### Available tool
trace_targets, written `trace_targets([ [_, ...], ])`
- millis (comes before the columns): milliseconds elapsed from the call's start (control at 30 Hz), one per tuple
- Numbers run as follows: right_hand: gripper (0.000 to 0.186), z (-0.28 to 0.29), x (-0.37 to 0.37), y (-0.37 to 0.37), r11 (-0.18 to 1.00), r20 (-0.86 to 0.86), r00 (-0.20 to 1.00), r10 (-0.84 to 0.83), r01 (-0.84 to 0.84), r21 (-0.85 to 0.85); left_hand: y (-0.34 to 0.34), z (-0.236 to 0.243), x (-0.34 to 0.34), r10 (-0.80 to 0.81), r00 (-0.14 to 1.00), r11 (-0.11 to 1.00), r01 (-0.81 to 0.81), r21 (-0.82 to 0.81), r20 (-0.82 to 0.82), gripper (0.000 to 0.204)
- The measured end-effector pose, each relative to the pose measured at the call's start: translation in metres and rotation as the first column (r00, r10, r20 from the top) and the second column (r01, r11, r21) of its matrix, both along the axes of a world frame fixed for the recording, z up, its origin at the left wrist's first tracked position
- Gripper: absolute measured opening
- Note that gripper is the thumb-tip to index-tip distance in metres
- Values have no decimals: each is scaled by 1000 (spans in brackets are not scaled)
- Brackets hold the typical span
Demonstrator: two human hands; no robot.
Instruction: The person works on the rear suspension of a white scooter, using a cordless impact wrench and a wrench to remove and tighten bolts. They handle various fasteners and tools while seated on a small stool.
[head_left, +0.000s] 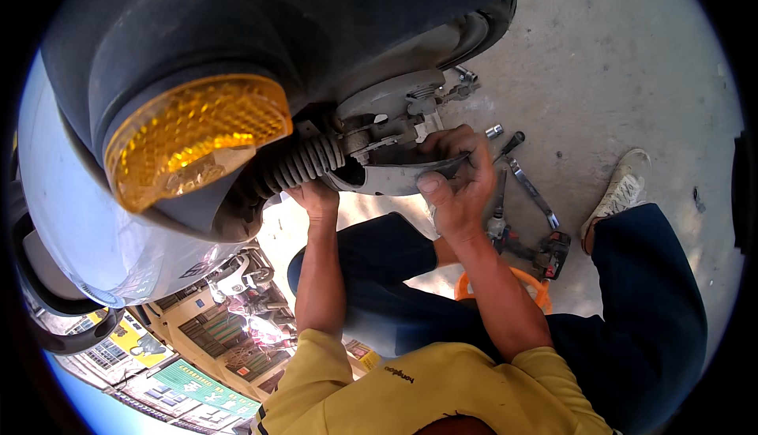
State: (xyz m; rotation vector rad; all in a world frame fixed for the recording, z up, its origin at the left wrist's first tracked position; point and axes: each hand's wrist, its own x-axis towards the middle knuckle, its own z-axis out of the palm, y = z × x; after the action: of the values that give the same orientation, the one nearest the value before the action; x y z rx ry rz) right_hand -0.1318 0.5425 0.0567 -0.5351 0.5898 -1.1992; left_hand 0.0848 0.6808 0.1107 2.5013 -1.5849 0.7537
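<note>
My right hand (456, 198) has its fingers curled over the right end of a curved grey part (394, 179) under the vehicle's dark body, with the thumb against it. My left hand (314, 198) reaches up beneath a coiled spring (304, 163); its fingers are hidden behind the spring and grey part. A bolted linkage (380, 135) sits just above the grey part. A large amber lens (197, 135) is set in the bodywork to the upper left.
On the concrete ground (632, 80) lie a long wrench (534, 193), a socket tool (512, 143) and a power tool (553, 257). An orange plastic stool (530, 285) is under me, beside my bent legs. Shopfronts and parked scooters (245, 281) show at the lower left.
</note>
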Motion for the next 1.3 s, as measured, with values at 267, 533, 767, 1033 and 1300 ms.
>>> trace_targets([
  [267, 59, -15, 1, -3, 996, 10, 1000, 15, -14, -86, 5, 1, 2, -24, 985, 999, 28, -20, 171, 41],
  [533, 59, -23, 1, -7, 990, 9, 999, 39, -37, -133, 0, 15, -9, -115, 940, 980, 53, 194, 322, 47],
  [767, 52, -7, 0, -20, 989, -148, 984, 95, -110, -100, -14, 17, -13, -114, 934, 970, 31, 242, 339, 34],
  [1033, 50, 18, -24, -48, 938, -157, 983, -95, 36, -344, -34, 10, -77, -47, 741, 880, -287, -379, -670, 44],
  [1300, 42, -44, -29, -21, 976, -304, 952, 34, 33, 213, -35, 27, -113, 182, 604, 979, -40, 198, -776, 34],
])
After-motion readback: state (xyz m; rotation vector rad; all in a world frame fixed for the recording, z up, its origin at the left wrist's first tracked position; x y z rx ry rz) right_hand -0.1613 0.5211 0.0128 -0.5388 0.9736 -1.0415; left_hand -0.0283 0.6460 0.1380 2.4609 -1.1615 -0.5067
